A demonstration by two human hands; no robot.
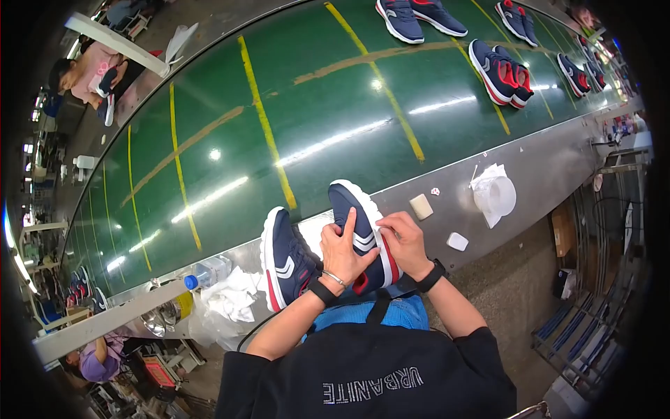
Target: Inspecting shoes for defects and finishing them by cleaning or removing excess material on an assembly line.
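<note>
A navy sneaker (344, 202) with a white sole, red heel section and pale side stripes is tilted in front of me at the bench edge. Across its upper lies my left hand (340, 253), gripping it with thumb and index finger spread along the side. My right hand (406, 244) is pinched at the white sole edge; whatever its fingertips hold, if anything, is too small to make out. Just left of the held shoe, a matching sneaker (283, 244) rests with its side stripe showing, touched by neither hand.
Beyond the metal ledge (544, 167) runs a green conveyor belt (223, 153) with yellow lines, carrying several navy sneakers (497, 73). On the ledge are a beige block (421, 207), a white block (457, 241) and a plastic cup (497, 195). A bottle (209, 272) lies left; a co-worker (94, 73) handles shoes opposite.
</note>
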